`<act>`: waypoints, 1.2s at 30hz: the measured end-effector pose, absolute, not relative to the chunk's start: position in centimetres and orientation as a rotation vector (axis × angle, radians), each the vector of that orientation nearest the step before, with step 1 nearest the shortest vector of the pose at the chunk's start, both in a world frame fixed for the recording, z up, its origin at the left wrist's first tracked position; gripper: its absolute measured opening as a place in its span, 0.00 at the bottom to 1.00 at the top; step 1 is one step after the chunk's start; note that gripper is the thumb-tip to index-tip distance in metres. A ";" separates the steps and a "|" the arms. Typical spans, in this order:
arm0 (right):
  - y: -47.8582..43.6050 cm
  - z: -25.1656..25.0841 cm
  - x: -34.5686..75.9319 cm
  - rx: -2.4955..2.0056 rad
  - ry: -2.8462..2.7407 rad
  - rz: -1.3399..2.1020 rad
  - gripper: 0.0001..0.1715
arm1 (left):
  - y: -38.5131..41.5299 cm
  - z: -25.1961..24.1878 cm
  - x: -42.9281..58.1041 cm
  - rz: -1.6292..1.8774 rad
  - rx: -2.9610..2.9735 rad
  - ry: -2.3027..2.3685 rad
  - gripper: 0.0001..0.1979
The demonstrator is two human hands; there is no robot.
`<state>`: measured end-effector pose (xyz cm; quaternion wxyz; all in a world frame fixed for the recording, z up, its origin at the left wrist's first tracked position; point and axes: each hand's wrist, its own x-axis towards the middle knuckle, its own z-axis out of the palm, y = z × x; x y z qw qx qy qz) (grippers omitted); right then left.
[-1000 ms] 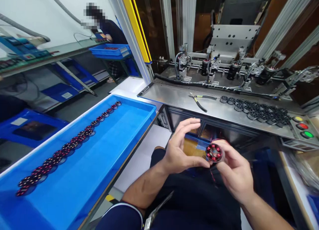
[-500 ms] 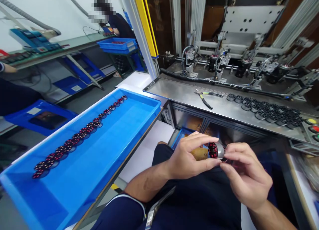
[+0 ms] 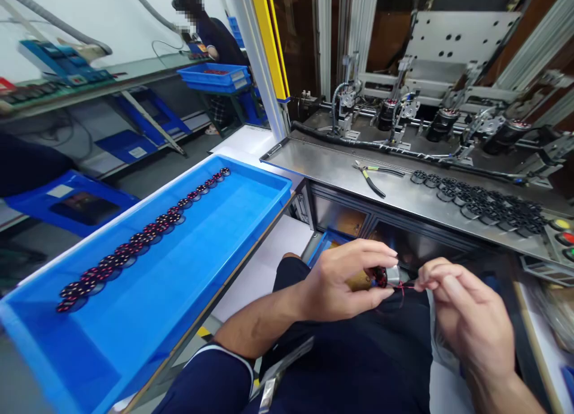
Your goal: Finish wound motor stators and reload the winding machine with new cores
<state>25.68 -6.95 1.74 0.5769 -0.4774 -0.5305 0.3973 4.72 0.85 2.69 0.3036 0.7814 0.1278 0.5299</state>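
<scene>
Over my lap, my left hand (image 3: 354, 276) grips a motor stator (image 3: 391, 276), a silver-sided cylinder with red windings and black parts. Thin red wires (image 3: 402, 288) stick out from its right end. Pinched between the fingertips of my right hand (image 3: 466, 306), a red wire runs back to the stator. Part of the stator is covered by my left fingers. Several similar stators (image 3: 139, 240) lie in a slanting row inside the blue tray (image 3: 215, 264) on my left.
Cutting pliers (image 3: 371, 179) and several black ring-shaped parts (image 3: 484, 201) lie on the metal bench (image 3: 323, 163). Behind stands a machine with fixtures (image 3: 442, 124). Coloured push buttons (image 3: 565, 237) are at far right. Another person (image 3: 219, 40) works at the back left beside a blue crate (image 3: 215, 79).
My right hand has drawn away to the right from the stator, fingertips now closed on a red wire. The left hand keeps its hold; the stator has turned slightly.
</scene>
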 end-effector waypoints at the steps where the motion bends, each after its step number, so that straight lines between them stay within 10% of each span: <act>1: -6.9 2.2 26.0 -1.124 -1.286 0.907 0.11 | 0.9 2.9 4.6 1.411 2.149 0.319 0.18; 19: -4.9 6.8 27.3 -1.218 -1.972 0.351 0.02 | 0.8 3.7 2.1 1.269 2.075 0.314 0.15; 23: -5.2 7.4 25.2 -1.036 -2.163 -0.002 0.17 | 0.6 3.3 2.1 1.333 2.094 0.400 0.17; 36: 2.9 7.1 24.2 -0.920 -2.412 0.103 0.01 | 1.0 1.7 -2.3 1.178 1.442 0.497 0.18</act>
